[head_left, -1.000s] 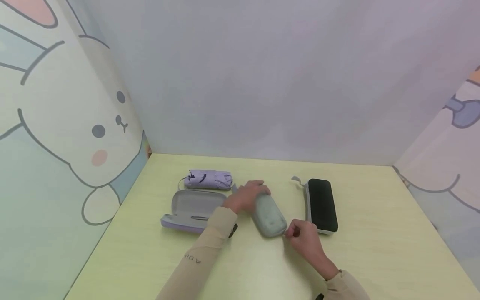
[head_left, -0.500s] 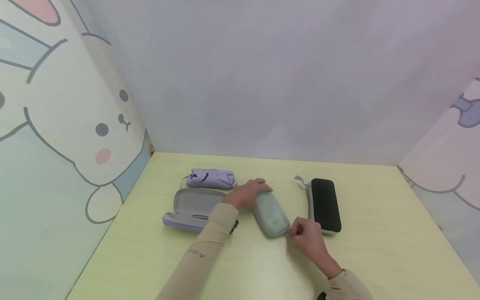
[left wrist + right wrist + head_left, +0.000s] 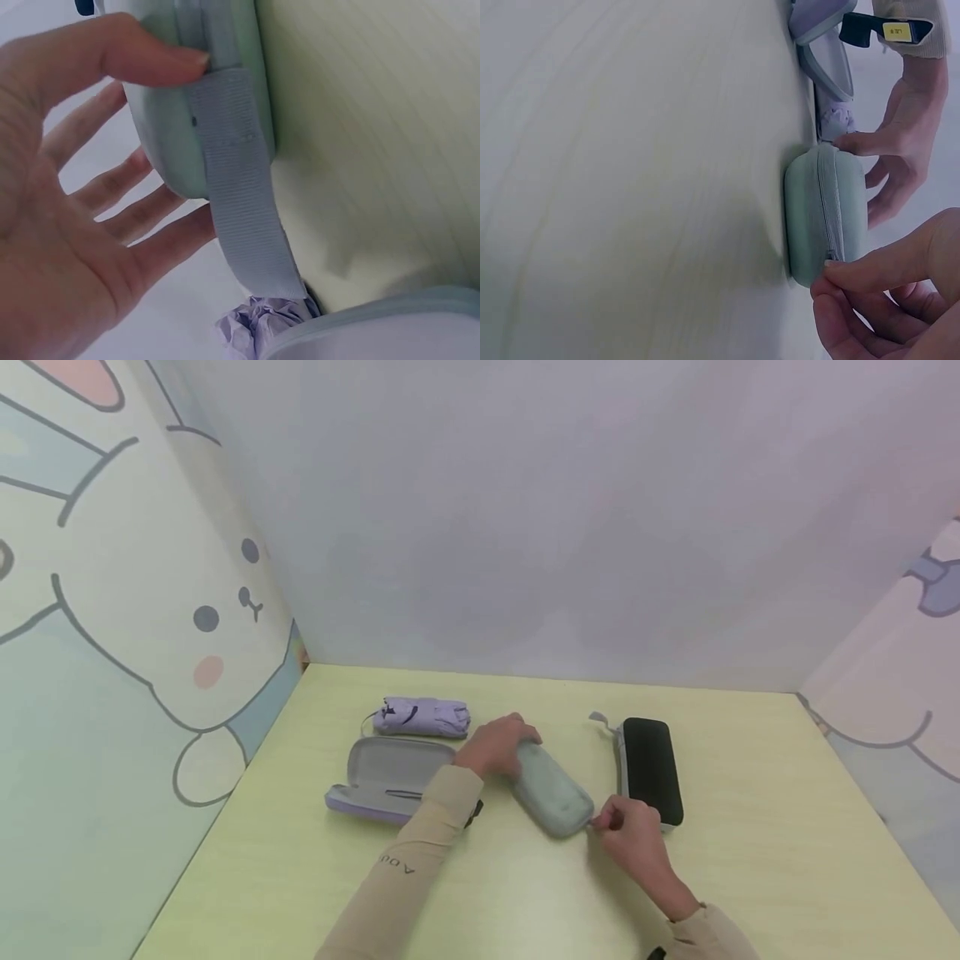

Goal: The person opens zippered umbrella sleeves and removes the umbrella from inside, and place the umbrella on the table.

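A pale green zip case [image 3: 553, 789] lies slanted on the table between my hands. My left hand [image 3: 495, 746] grips its far end; in the left wrist view the thumb presses the case's side near a grey fabric tab [image 3: 241, 187], and the other fingers reach round the opposite side. At the near right corner my right hand [image 3: 632, 839] pinches the small zipper pull [image 3: 831, 256], its fingers curled. The zip looks closed along the side that shows in the right wrist view. What is inside the case is hidden.
Left of it lies an opened purple case [image 3: 367, 814] with grey lining and a thin dark item [image 3: 403, 793] inside. Behind that is a lavender folded umbrella [image 3: 422, 717]. A black-topped case [image 3: 654, 768] with a grey tab lies to the right on the yellow table [image 3: 780, 827].
The green case's near end has swung slightly to the right, and my right hand has moved right with the zipper pull. My left hand keeps its grip on the far end.
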Available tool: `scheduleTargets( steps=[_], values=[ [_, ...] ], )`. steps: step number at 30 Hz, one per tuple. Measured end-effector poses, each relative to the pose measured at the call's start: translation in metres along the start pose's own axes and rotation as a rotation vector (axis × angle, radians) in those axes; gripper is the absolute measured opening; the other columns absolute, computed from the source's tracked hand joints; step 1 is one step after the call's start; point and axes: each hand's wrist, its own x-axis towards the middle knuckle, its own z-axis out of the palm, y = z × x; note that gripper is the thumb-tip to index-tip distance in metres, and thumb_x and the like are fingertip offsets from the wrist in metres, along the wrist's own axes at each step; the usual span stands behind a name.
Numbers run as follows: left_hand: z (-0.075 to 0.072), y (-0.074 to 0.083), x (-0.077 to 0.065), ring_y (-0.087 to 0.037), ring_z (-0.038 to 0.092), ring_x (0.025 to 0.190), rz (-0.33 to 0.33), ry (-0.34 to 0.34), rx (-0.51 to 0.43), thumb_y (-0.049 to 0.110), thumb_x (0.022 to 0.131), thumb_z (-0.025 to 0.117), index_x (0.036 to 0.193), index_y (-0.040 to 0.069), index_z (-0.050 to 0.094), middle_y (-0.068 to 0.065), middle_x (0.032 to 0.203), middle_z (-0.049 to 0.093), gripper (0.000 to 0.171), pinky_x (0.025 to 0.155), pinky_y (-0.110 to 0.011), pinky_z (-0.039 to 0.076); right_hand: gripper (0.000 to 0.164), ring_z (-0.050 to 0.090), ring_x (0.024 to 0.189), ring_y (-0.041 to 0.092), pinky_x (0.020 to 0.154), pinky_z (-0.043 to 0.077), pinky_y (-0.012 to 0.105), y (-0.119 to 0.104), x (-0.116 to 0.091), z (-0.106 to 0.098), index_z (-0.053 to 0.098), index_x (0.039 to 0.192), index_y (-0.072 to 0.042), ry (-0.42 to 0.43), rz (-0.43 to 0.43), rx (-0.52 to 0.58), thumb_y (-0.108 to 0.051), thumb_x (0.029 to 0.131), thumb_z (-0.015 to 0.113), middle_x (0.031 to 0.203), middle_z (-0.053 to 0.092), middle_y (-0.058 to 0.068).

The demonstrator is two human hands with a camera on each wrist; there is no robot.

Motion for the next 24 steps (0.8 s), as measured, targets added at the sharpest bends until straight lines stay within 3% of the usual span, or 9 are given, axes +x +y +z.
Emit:
scheduleTargets(
  steps=[7, 16, 24],
  values=[
    [-0.0001, -0.001, -0.0028, -0.014, 0.052, 0.093, -0.033, 0.022, -0.039, 0.008, 0.055, 0.08, 0.117, 0.023, 0.067, 0.0, 0.11, 0.057, 0.065, 0.079, -0.03, 0.045, 0.023, 0.046, 0.056, 0.012, 0.049, 0.037, 0.023, 0.0007, -0.0009, -0.0034, 0.057, 0.06, -0.009, -0.004, 0.011, -0.016, 0.01, 0.067, 0.069, 0.06, 0.058, -0.001],
    [0.0009, 0.0017, -0.0055, -0.015, 0.053, 0.095, -0.052, 0.054, -0.077, 0.011, 0.054, 0.082, 0.113, 0.019, 0.069, -0.004, 0.112, 0.059, 0.061, 0.078, -0.032, 0.047, 0.023, 0.045, 0.054, 0.012, 0.049, 0.036, 0.023, 0.0036, -0.0018, -0.0034, 0.057, 0.06, -0.008, 0.017, 0.021, -0.02, 0.011, 0.066, 0.069, 0.059, 0.058, 0.0],
    [0.0049, 0.0042, -0.0093, -0.014, 0.051, 0.086, -0.074, 0.095, -0.125, 0.009, 0.051, 0.08, 0.111, 0.015, 0.069, -0.004, 0.102, 0.058, 0.061, 0.071, -0.027, 0.045, 0.024, 0.045, 0.054, 0.011, 0.049, 0.036, 0.023, 0.0067, -0.0037, -0.0047, 0.057, 0.06, -0.008, 0.027, 0.007, -0.019, 0.011, 0.066, 0.07, 0.058, 0.057, -0.001]
  ],
)
